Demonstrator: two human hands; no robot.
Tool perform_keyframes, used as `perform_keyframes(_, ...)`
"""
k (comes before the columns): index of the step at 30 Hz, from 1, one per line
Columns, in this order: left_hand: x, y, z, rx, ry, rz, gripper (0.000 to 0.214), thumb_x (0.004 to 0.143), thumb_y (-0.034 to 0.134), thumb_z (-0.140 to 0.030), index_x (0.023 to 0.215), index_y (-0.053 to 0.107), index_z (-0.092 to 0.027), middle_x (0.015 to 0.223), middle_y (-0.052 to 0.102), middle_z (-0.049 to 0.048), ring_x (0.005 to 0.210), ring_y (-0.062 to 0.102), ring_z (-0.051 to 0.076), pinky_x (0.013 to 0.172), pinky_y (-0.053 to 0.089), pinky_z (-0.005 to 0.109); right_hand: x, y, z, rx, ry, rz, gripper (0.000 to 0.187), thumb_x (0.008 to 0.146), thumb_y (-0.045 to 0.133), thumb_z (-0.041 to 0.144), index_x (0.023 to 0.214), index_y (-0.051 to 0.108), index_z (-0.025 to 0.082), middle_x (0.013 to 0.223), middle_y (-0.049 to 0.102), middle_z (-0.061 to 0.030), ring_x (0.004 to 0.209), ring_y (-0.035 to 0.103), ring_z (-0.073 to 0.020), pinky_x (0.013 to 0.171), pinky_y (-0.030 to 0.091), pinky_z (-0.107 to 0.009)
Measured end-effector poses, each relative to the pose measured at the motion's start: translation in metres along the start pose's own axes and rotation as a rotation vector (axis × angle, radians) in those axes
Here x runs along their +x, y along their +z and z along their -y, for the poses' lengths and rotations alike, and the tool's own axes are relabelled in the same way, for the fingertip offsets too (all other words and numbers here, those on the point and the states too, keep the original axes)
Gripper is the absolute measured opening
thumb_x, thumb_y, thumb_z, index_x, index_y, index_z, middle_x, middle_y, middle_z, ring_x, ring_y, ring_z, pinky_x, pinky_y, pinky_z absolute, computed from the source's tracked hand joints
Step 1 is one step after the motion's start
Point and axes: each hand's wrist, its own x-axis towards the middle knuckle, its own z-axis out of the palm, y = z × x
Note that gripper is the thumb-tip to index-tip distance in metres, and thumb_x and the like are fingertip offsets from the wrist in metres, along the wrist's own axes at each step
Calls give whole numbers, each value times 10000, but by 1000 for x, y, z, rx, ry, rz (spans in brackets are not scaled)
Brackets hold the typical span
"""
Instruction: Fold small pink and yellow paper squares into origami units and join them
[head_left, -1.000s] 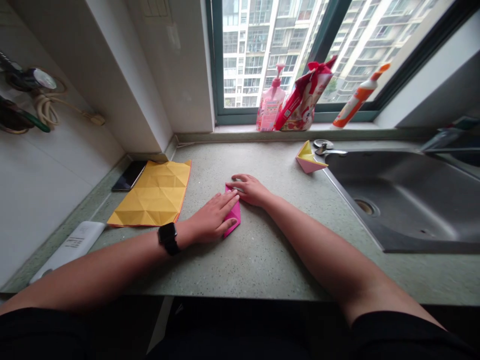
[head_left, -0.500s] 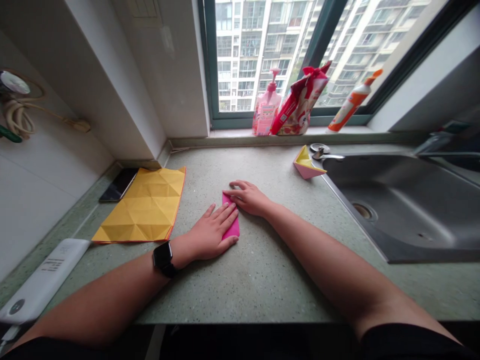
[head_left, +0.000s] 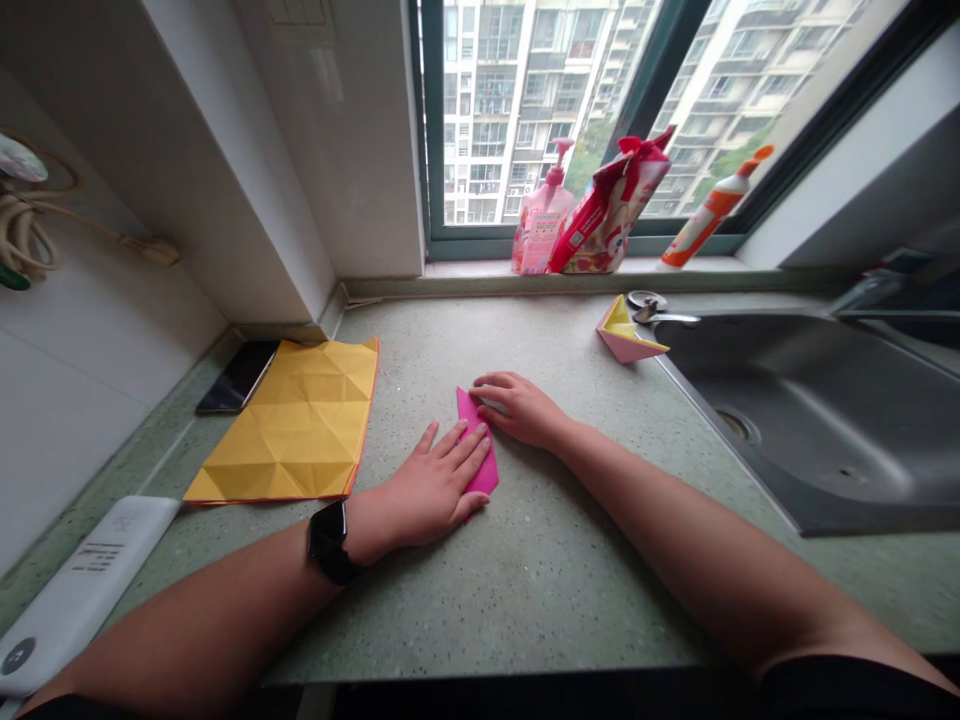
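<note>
A folded piece of magenta paper (head_left: 486, 476) lies on the counter in front of me, narrow and pointed at its far end. My left hand (head_left: 429, 483) rests flat across it, fingers spread, covering much of its left side. At the upper right edge of the paper, my right hand (head_left: 519, 408) touches it with loosely bent fingertips; its thumb is partly hidden. To the left lies a stack of creased yellow paper sheets (head_left: 292, 425) with orange-red edges. A folded pink-and-yellow paper piece (head_left: 628, 338) stands further back by the sink.
The steel sink (head_left: 817, 430) and its faucet (head_left: 874, 285) are on the right. A dark phone (head_left: 236, 378) and a white power strip (head_left: 86, 590) sit at left. Along the windowsill stand a pink pump bottle (head_left: 541, 225), a red-and-white bag (head_left: 611, 215) and an orange-and-white bottle (head_left: 705, 220).
The magenta paper has turned slightly, and more of its far end and right side shows. Both hands sit a little lower and further right in view; the camera has shifted slightly too.
</note>
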Motion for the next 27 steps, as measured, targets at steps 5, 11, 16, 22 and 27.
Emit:
perform_keyframes(5, -3, -14, -7, -78, 157, -96, 527, 1161, 442, -390, 1673, 448, -266, 1804, 357, 133, 1697, 259, 390, 1355, 189, 705, -3, -2, 5, 87, 29, -10, 466, 1062, 591, 217, 1524, 652, 235, 1361, 754, -144, 1211, 724, -272, 1075, 587, -479)
perform_keyframes(11, -10, -16, -11, -177, 8, -386, 981, 932, 792, -600, 1712, 321, -236, 1736, 357, 237, 1583, 389, 477, 1301, 311, 757, -4, -8, 10, 113, -15, -82, 492, 1055, 552, 151, 1517, 650, 290, 1450, 701, -118, 1314, 672, -259, 1144, 553, -503)
perform_keyframes(16, -11, -18, -18, -215, 56, -380, 847, 932, 760, -300, 1677, 362, -244, 1623, 481, 200, 1447, 531, 422, 1209, 495, 664, -3, -17, 19, 45, -76, -107, 402, 1064, 529, 134, 1345, 765, 298, 1487, 690, -104, 1379, 623, -271, 1163, 538, -530)
perform_keyframes(22, -10, -18, -16, -179, 173, -457, 669, 1014, 484, -63, 1643, 433, -282, 1578, 576, 139, 1394, 605, 314, 1138, 572, 531, 0, -37, 26, -7, -173, 6, 259, 1020, 639, 147, 1100, 844, 284, 1283, 795, -88, 1240, 697, -283, 1096, 540, -506)
perform_keyframes(27, -10, -17, -8, -43, 237, -446, 509, 1124, 403, -110, 1593, 525, -267, 1610, 579, 143, 1389, 633, 307, 1088, 581, 487, 3, -62, 32, -36, -138, 158, 191, 1012, 680, 192, 1075, 848, 259, 1081, 824, -66, 992, 750, -243, 953, 543, -410)
